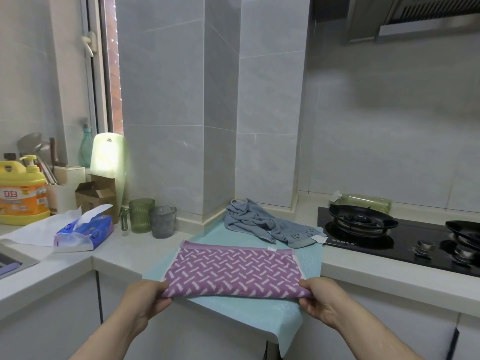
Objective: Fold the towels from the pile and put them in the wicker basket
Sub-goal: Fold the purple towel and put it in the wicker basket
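Purple patterned towel (233, 271) stretches between my left grip (145, 298) and right grip (320, 298), both pinching its near fold over the table's (124, 253) edge. Beyond it, crumpled blue towel (259, 222); cups (153, 216) far-left.

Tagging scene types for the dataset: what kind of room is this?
A home kitchen, most likely: a gas hob set in the counter with a range hood above, a sink edge at left, and a dish soap bottle beside utensils.
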`<state>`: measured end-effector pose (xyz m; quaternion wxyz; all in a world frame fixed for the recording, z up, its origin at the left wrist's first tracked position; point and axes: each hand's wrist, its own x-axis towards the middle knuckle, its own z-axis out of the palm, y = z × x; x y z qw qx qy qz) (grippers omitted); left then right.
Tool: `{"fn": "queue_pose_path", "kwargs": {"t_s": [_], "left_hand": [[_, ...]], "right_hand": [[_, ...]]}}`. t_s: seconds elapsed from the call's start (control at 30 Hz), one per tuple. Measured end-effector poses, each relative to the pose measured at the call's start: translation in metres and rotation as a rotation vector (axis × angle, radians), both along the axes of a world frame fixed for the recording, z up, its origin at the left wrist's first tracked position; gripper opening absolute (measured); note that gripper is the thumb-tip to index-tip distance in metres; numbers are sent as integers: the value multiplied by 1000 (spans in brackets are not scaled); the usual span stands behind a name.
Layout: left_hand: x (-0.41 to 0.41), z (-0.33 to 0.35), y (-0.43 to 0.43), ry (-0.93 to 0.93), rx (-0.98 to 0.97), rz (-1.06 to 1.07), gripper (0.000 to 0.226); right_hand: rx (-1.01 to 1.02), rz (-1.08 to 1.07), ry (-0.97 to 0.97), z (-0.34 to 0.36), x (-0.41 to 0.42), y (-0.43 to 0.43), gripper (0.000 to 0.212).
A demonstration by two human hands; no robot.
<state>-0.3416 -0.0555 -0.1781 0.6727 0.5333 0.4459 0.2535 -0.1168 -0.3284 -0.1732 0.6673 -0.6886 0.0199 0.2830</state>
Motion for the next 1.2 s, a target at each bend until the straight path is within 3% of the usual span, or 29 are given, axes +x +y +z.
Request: {"fn": "queue_pose_path", "kwargs": {"t_s": [0.23, 0.33, 0.4, 0.53, 0.73, 1.0, 1.2], "left_hand": [[5, 28, 1, 115, 123, -62, 12], [10, 42, 9, 153, 252, -142, 27], [15, 45, 14, 143, 232, -226, 36], [26, 44, 26, 139, 176, -314, 38], [33, 46, 40, 119, 134, -421, 46], [33, 48, 38, -3, -40, -411, 48], [47, 46, 7, 179, 288, -555, 64]], "right_hand": [[-64, 22, -19, 6, 2, -2, 23], [7, 98, -83, 8, 9, 1, 42], [8, 166, -171, 12, 15, 4, 53], [11, 208, -209, 15, 31, 12, 36], [59, 246, -206, 18, 44, 16, 33], [227, 295, -77, 19, 37, 8, 46], [227, 202, -141, 18, 31, -28, 58]]}}
